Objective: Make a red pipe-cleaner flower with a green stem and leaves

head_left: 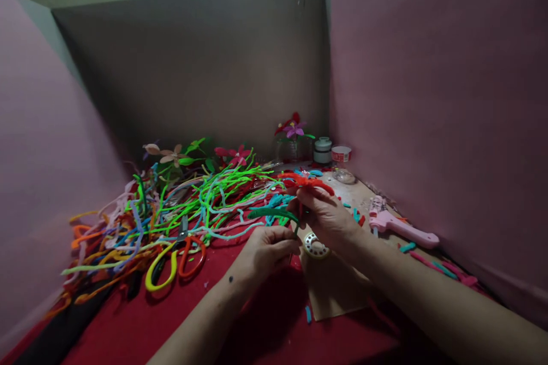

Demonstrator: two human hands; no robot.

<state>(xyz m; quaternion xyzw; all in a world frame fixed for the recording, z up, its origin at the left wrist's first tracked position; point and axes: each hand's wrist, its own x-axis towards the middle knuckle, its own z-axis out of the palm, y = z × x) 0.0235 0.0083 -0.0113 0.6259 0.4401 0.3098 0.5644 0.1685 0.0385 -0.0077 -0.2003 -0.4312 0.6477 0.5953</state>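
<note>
My left hand (272, 244) is closed, thumb and fingers pinching the stem end of a dark green pipe-cleaner leaf (274, 214). The leaf curves out to the left above the knuckles. Close beside it, my right hand (327, 218) is closed around the underside of an orange-red pipe-cleaner flower (309, 181), whose petals spread above the fingers. The fingertips partly hide where leaf and flower stem come together, so I cannot tell if they are joined. Below the right hand lies a white ring-shaped piece with dark dots (315, 246).
Loose pipe cleaners (226, 194) in many colours heap up on the left. Scissors (184, 234) with yellow and red handles lie before them. A pink glue gun (402, 227) rests at right, on a board by the wall. Finished flowers (294, 128) and a small jar (322, 150) stand behind.
</note>
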